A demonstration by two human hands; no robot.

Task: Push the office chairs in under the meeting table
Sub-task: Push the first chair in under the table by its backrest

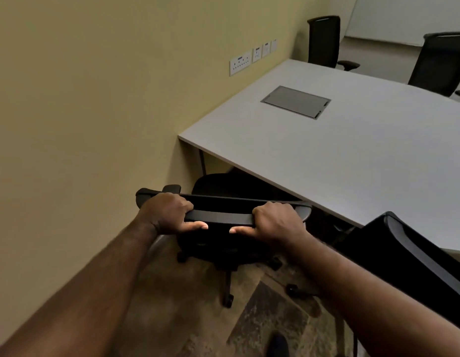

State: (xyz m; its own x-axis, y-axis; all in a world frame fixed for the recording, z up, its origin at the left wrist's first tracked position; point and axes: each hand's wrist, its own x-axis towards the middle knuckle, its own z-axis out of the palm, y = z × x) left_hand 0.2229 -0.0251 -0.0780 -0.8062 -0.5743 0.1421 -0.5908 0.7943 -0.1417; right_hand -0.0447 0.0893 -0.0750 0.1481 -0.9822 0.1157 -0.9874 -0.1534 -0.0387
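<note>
Wall [82, 112] hems the left; neighbouring chair [414, 258] crowds the right, beside the table [352, 155].

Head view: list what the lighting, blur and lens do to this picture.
Head view: dim, warm light; the chair in both hands goes near-black below the table, its seat barely readable; the left forearm smears with motion blur; wide-angle distortion bows the table edge and wall; no glare.
</note>
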